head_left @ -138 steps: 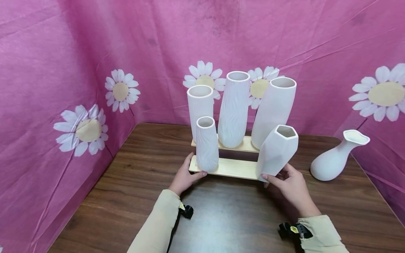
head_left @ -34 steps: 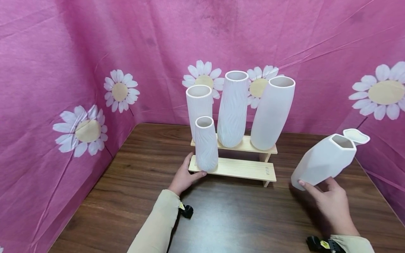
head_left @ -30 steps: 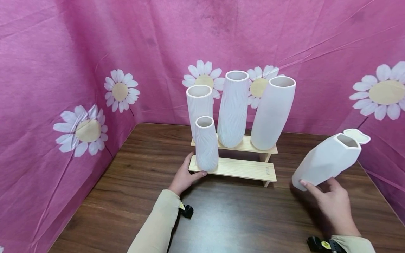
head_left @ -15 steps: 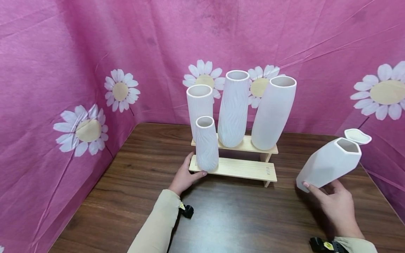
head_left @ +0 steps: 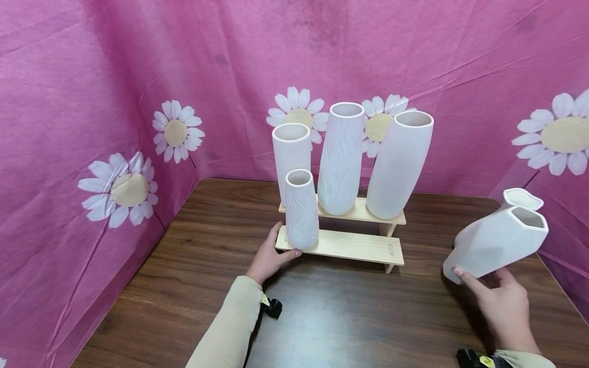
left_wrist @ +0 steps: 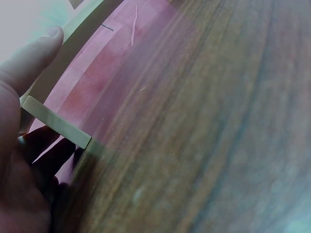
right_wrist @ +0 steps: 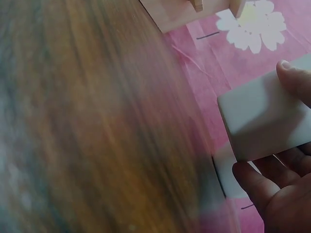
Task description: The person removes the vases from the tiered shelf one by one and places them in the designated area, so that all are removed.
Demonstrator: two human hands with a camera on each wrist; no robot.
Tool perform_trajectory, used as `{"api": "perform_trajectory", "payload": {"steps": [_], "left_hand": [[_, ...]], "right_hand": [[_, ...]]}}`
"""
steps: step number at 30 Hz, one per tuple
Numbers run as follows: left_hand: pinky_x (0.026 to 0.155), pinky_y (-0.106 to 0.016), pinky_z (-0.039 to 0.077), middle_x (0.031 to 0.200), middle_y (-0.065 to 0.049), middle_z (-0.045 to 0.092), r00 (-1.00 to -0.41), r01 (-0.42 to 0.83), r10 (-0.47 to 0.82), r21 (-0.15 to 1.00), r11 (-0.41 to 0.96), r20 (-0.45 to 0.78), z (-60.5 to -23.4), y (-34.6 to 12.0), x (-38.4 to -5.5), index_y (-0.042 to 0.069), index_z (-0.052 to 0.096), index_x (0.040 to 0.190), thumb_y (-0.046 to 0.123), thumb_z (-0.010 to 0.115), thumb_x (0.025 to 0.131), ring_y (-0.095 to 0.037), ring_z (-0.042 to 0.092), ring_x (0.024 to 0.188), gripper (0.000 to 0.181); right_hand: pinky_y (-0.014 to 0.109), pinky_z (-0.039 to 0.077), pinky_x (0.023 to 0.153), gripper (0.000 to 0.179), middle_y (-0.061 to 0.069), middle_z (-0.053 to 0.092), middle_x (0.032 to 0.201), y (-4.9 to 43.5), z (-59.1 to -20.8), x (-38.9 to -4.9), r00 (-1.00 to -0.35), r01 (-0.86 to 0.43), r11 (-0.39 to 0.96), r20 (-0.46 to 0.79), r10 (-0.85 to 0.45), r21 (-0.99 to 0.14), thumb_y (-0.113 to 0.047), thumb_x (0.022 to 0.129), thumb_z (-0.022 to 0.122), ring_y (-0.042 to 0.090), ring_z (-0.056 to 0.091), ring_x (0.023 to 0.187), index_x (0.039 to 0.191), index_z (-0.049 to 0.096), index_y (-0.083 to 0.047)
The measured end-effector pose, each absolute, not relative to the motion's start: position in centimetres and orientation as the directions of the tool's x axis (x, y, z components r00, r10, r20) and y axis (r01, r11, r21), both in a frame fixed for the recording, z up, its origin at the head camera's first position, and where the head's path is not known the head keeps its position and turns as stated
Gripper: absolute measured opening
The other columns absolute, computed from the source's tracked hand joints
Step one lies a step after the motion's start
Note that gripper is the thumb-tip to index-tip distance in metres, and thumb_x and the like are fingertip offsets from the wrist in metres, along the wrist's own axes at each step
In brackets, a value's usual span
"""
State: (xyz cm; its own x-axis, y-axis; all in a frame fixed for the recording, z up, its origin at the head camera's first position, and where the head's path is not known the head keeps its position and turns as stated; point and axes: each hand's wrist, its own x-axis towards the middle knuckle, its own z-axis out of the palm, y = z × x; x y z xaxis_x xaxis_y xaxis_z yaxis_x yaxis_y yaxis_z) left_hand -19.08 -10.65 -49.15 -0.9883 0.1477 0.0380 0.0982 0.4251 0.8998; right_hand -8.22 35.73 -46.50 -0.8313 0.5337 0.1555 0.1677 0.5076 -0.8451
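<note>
We can see the right hand clamped round the lower part of a white faceted vase, tilted, between 3 and 4 o'clock, partly hiding a flared-neck vase behind it. Over toward 7 o'clock we've got the left hand gripping the lower shelf of a two-tier wooden stand, just by the small ripple-textured vase.

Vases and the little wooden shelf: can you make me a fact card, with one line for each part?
Left hand: holds the lower step at its left end
Right hand: holds the flat-sided vase
Top step, left to right: ribbed vase, wavy vase, smooth vase
On lower step: small vase, near the left end
Behind held vase: curvy vase, partly hidden
Backdrop: pink cloth, white flowers
</note>
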Motion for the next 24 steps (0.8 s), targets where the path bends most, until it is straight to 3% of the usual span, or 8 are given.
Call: {"api": "perform_trajectory", "payload": {"steps": [6, 24], "left_hand": [[0.114, -0.050, 0.033, 0.152, -0.017, 0.044, -0.987, 0.112, 0.152, 0.893, 0.435, 0.050, -49.3, -10.5, -19.1, 0.015, 0.029, 0.158, 0.040, 0.087, 0.078, -0.031, 0.041, 0.139, 0.102], [0.115, -0.050, 0.032, 0.153, -0.019, 0.043, -0.987, 0.121, 0.148, 0.886, 0.448, 0.060, -49.3, -10.6, -19.2, 0.012, 0.028, 0.158, 0.039, 0.087, 0.078, -0.032, 0.040, 0.140, 0.104]], "right_hand": [[0.002, 0.034, 0.069, 0.048, -0.040, 0.050, 0.076, 36.3, -46.7, -8.1, -0.812, 0.217, 0.522, 0.144, 0.565, -0.825, -0.030, 0.080, 0.087, -0.022, 0.048, 0.076, 0.116, 0.066, -0.005], [0.006, 0.032, 0.071, 0.037, -0.042, 0.047, 0.070, 37.4, -47.1, -7.8, -0.772, 0.278, 0.490, 0.111, 0.625, -0.826, -0.030, 0.079, 0.088, -0.019, 0.047, 0.073, 0.106, 0.069, -0.014]]}}
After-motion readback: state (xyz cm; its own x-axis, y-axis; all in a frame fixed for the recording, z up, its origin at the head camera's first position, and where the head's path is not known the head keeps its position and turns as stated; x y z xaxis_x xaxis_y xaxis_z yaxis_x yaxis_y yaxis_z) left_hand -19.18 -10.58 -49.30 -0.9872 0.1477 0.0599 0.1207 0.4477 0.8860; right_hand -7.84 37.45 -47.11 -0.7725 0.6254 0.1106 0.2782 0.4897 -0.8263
